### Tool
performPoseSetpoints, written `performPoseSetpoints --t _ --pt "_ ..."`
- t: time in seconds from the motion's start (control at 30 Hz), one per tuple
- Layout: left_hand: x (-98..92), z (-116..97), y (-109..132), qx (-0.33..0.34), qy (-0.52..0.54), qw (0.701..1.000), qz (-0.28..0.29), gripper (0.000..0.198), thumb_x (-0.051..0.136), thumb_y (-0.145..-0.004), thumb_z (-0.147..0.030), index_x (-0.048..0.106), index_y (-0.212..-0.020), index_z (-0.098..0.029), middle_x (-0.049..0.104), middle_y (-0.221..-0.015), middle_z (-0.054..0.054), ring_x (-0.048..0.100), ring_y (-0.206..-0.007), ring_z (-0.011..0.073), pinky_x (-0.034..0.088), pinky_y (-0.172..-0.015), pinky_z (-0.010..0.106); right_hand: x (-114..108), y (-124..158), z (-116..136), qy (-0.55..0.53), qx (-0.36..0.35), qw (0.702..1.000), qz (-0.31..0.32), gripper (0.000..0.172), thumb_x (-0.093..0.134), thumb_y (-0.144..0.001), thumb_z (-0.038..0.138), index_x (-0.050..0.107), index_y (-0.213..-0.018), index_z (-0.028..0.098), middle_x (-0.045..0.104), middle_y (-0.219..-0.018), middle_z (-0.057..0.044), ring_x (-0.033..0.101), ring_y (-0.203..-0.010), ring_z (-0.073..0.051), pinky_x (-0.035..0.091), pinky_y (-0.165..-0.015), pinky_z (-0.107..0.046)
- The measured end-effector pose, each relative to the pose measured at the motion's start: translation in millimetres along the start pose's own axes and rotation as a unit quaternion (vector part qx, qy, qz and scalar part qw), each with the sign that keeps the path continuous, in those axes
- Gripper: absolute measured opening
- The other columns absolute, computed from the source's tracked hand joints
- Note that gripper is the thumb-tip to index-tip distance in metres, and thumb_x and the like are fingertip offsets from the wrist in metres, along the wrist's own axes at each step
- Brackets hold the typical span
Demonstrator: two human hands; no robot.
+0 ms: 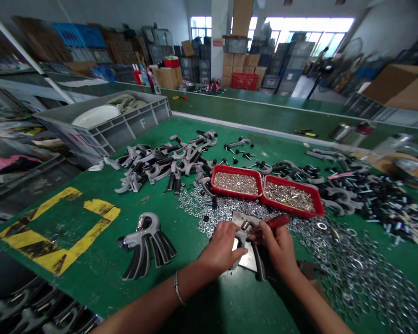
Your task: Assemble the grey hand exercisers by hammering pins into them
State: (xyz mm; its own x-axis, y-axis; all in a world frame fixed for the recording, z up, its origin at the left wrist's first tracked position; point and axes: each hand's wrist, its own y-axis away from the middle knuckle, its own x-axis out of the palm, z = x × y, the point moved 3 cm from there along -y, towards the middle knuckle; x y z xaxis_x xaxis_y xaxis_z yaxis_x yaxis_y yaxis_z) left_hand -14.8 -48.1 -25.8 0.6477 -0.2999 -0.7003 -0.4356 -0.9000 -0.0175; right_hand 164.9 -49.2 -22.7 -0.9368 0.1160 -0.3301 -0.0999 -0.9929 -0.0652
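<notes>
Workbench green, yellow-taped, strewn with washers; gray crates stacked beyond.

Flat washers: bright plated steel, glossy. Hand grip strengtheners: matt grey plastic, black rubber-like inlays. Trays: glossy red plastic. Steel plate: dull, smooth. Bench mat: smooth green rubber (yellow tape worn rough, blackened).
</notes>
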Motion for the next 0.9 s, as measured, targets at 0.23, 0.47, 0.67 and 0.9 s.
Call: performPoseSetpoints --t 0.23,0.47,0.67,0.9 --pt "-1.0 -3.3 0.6 -0.003 -0.004 1.000 -0.009 0.041 0.070 -0.082 -0.027 0.050 -0.116 -0.018 0.052 -0.118 0.010 0.043 -0.116 0.0280 0.034 -0.108 0.047 9.3 -21.7 19.4 0.033 0.025 0.996 0.077 0.026 0.062 -0.085 0.048 0.053 -0.087 0.024 0.067 -0.068 -0.003 0.066 -0.058 -0.023 0.051 -0.055 -0.032" --pt "-1.5 -7.6 0.8 -0.006 -0.013 1.000 0.009 0.040 0.069 -0.083 -0.025 0.051 -0.116 -0.016 0.052 -0.118 0.011 0.043 -0.115 0.0280 0.034 -0.107 0.046 0.3 -44.1 11.5 -0.184 0.152 0.952 0.191 0.041 0.048 -0.090 0.061 0.054 -0.084 0.021 0.058 -0.050 0.004 0.048 -0.030 -0.012 0.037 -0.029 -0.022" --pt "1.5 -1.1 1.3 0.001 -0.009 1.000 0.007 0.042 0.070 -0.082 -0.029 0.050 -0.116 -0.016 0.052 -0.118 0.010 0.043 -0.113 0.0268 0.034 -0.107 0.044 -14.7 -36.6 -11.1 -0.207 0.169 0.955 0.126 0.037 0.060 -0.087 0.056 0.051 -0.078 0.021 0.067 -0.055 -0.001 0.064 -0.044 -0.016 0.051 -0.042 -0.023" --pt "-0.2 -2.6 1.4 -0.013 -0.011 1.000 0.018 0.046 0.072 -0.081 -0.031 0.049 -0.118 -0.016 0.052 -0.121 0.011 0.042 -0.116 0.0276 0.035 -0.106 0.044 -21.6 -21.9 2.3 -0.173 0.112 0.976 0.077 0.029 0.064 -0.087 0.049 0.052 -0.093 0.023 0.074 -0.077 -0.002 0.072 -0.059 -0.020 0.057 -0.050 -0.029"
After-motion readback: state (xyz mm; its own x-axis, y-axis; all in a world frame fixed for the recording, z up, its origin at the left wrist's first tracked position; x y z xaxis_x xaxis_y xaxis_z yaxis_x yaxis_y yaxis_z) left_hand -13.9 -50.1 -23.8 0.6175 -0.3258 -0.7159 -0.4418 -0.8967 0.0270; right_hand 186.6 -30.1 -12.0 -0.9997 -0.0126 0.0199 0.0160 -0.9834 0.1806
